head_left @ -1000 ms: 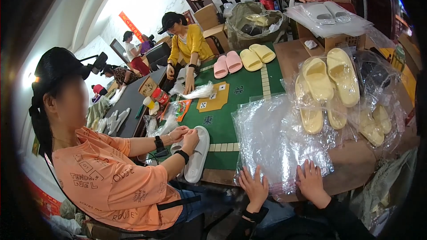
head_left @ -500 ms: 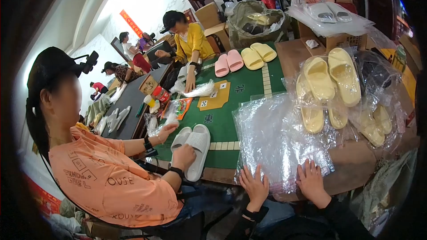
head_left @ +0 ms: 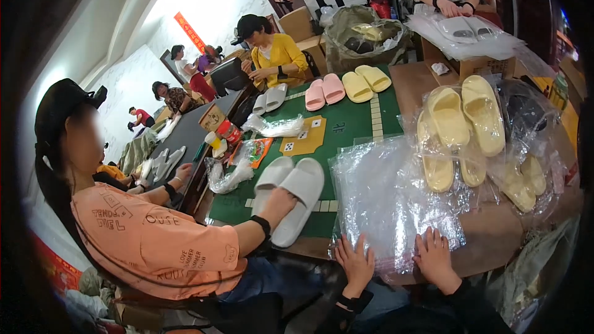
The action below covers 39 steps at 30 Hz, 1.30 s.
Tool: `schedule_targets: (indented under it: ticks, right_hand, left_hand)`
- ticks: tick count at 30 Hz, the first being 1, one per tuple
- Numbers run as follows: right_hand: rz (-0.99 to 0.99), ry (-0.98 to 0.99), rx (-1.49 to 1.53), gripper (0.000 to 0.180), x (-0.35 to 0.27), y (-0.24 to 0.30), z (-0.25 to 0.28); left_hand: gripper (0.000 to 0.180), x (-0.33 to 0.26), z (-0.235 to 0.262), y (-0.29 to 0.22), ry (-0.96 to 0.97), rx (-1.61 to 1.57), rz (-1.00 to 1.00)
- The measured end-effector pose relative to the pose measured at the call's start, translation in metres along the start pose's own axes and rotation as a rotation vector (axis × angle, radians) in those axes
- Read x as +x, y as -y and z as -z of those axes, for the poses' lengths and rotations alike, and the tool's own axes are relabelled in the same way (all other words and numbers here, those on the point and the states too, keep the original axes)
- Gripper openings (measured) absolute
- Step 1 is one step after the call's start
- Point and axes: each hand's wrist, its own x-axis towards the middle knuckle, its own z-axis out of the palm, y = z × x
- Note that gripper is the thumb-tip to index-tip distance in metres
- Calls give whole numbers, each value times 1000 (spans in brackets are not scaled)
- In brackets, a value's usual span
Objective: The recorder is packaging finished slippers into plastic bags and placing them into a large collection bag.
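Observation:
A stack of clear plastic bags (head_left: 377,192) lies at the near edge of the table. My left hand (head_left: 354,266) rests on the stack's lower left corner, fingers spread. On its lower right part lies my right hand (head_left: 437,260), also with fingers apart. Neither hand holds anything. Just beyond the bags, to the right, are several yellow slippers (head_left: 450,120) with clear plastic around them. Left of the bags, a co-worker in an orange shirt has one hand (head_left: 279,205) on a pair of white slippers (head_left: 301,195).
Pink slippers (head_left: 325,91), unwrapped yellow slippers (head_left: 365,82) and grey slippers (head_left: 270,99) stand along the green tabletop's far side. Crumpled clear plastic (head_left: 230,174) lies beyond the white slippers. A co-worker in yellow (head_left: 278,59) sits opposite; another person handles bagged slippers (head_left: 464,28) at far right.
The orange-shirted co-worker's white slippers have shifted right, and that person's other hand has moved away left. The co-worker in yellow has drawn back from the crumpled plastic. My hands stay in place.

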Motion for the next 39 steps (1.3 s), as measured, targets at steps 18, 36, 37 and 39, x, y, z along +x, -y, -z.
schedule_targets:
  ticks: [18, 36, 37, 39]
  right_hand:
    - [10, -18, -14, 65, 3, 3, 2]
    - [36, -71, -42, 60, 0, -2, -5]
    - [22, -76, -39, 60, 0, -3, -6]
    - [24, -107, -106, 59, -2, -7, -7]
  left_hand:
    - [46, 73, 55, 32, -286, -218, 23]
    - [16, 141, 55, 62, 105, -75, -88]
    - [17, 142, 69, 51, 94, -111, -34]
    - [20, 147, 82, 46, 66, -160, 41]
